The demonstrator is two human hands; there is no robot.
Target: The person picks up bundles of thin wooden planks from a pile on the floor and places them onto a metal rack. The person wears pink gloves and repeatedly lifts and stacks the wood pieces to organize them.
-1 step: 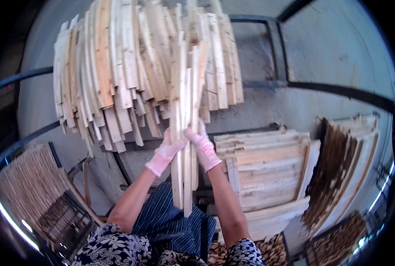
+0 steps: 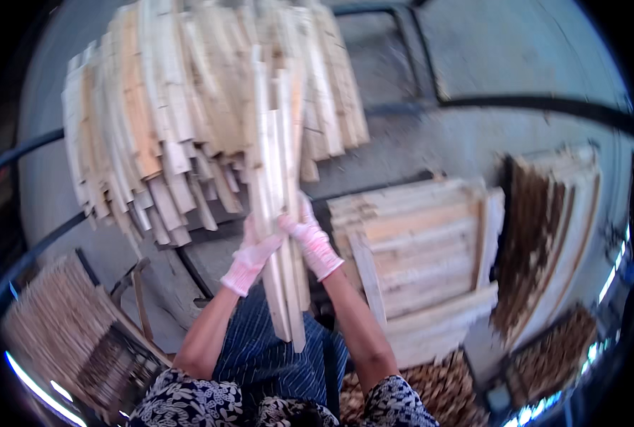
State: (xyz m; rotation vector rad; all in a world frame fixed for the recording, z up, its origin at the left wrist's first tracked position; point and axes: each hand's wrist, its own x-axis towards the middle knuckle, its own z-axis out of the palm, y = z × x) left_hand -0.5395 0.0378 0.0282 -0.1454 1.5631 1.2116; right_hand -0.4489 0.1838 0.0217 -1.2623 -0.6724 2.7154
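Both my hands wear pale pink-and-white gloves. A bundle of several long, thin wooden slats [image 2: 273, 178] stands out in front of me, held between them. My left hand [image 2: 251, 257] is closed round the left side of the bundle. My right hand [image 2: 311, 238] grips it from the right, its thumb lying across the slats. The lower ends of the bundle hang over my dark blue striped apron. Its upper ends overlap, in the picture, a large pile of pale wooden slats [image 2: 167, 121]; whether they touch it I cannot tell.
Dark metal bars [image 2: 537, 107] frame the pile. At right are a stack of pale boards [image 2: 431, 249] and a taller stack with rough brown edges [image 2: 545, 242]. Closely packed slats [image 2: 53, 313] stand at lower left. Many stacked wood ends [image 2: 431, 384] show at the bottom.
The whole view has shifted, so the pile, my hands and the bundle appear farther left. Both hands keep their hold on the slats.
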